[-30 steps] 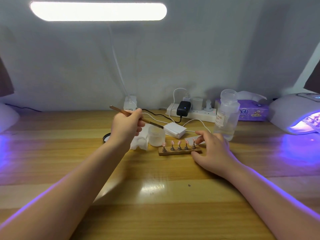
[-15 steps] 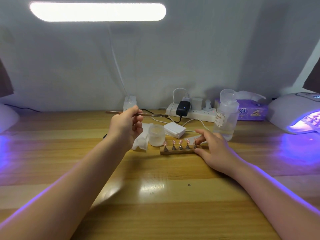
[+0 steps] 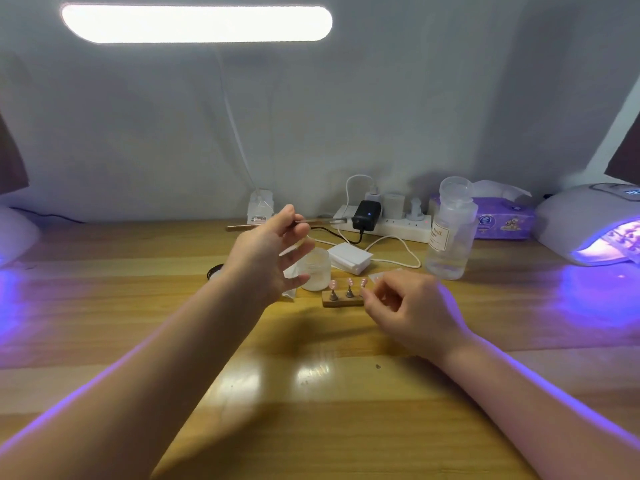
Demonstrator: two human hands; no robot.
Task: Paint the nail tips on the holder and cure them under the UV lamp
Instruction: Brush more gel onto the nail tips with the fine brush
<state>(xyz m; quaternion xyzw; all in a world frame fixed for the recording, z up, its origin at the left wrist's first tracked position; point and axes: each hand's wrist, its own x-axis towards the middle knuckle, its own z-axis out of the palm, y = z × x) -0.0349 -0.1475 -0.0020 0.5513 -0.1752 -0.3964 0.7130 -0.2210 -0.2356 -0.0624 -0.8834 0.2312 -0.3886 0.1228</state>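
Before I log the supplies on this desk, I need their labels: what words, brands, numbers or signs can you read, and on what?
"NAIL": upper line on the label of the clear bottle; the lines below it are too small to read.
Purple tissue pack: a round logo and pictures, the lettering too blurred to read.
UV lamp: lit display at the frame's edge, cut off and unreadable.
White packet at the wall: print too small to read.

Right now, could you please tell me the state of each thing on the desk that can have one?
UV lamp: on, glowing purple.
Desk light: on.
Charger: plugged in, blue indicator lit.
Clear bottle: upright, capped.
Small jar: upright, open.
Brush: held level by left hand.
Holder: flat on desk; right hand covers its right end.
Nail tips: upright on pegs.
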